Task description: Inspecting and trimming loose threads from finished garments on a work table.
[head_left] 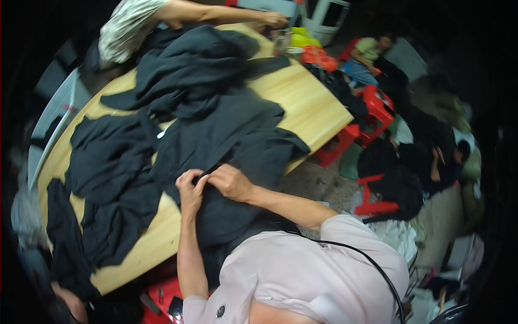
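Observation:
A black garment (226, 140) lies spread over the near edge of a light wooden table (307, 100) and hangs down toward my lap. My left hand (190, 190) pinches a fold of this cloth at its middle. My right hand (231, 181) is closed on the same fold, right beside the left, the fingers of both touching. My forearms come up from my pink shirt at the bottom.
More black garments (110, 162) lie in heaps across the table. Another person's arm (216, 12) reaches over the far end. Red plastic stools (372, 110) and dark cloth piles stand on the floor at right, where another person (367, 54) sits.

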`<state>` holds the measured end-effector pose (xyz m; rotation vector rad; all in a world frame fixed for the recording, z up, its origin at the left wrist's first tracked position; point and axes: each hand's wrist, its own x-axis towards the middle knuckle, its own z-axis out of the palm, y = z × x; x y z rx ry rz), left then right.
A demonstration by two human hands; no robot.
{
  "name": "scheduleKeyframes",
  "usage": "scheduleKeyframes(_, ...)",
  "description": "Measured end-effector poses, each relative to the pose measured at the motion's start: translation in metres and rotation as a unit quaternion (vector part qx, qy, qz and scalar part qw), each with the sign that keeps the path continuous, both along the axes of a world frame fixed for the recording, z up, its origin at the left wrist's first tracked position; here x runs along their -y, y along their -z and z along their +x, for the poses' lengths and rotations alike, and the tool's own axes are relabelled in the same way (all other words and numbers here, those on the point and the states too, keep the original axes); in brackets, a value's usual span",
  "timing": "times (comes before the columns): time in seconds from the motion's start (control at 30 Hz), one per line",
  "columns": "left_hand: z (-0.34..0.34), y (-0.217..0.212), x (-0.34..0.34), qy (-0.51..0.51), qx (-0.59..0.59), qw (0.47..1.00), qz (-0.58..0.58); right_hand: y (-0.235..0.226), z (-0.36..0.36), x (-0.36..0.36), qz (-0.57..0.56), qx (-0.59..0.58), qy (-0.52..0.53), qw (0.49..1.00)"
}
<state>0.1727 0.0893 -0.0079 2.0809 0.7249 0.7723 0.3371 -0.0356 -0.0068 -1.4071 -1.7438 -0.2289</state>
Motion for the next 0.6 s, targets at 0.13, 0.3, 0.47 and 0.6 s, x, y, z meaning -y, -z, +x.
scheduleKeyframes(0.13,-0.007,-0.004,-0.004,0.032,-0.028,0.997,0.060,-0.010,-0.001,0.008,0.041,0.080,-0.006,0.996)
scheduleKeyframes(0.3,-0.019,0.004,-0.014,0.059,-0.027,0.997,-0.045,-0.015,0.007,-0.008,0.070,0.112,-0.036,0.991)
scheduleKeyframes(0.47,0.000,-0.016,0.003,0.047,0.053,0.996,0.058,-0.022,0.029,-0.008,0.004,0.124,-0.042,0.991)
scheduleKeyframes(0.6,-0.014,-0.016,-0.004,0.043,0.012,0.998,0.034,-0.013,0.022,-0.017,0.007,0.072,-0.052,0.996)
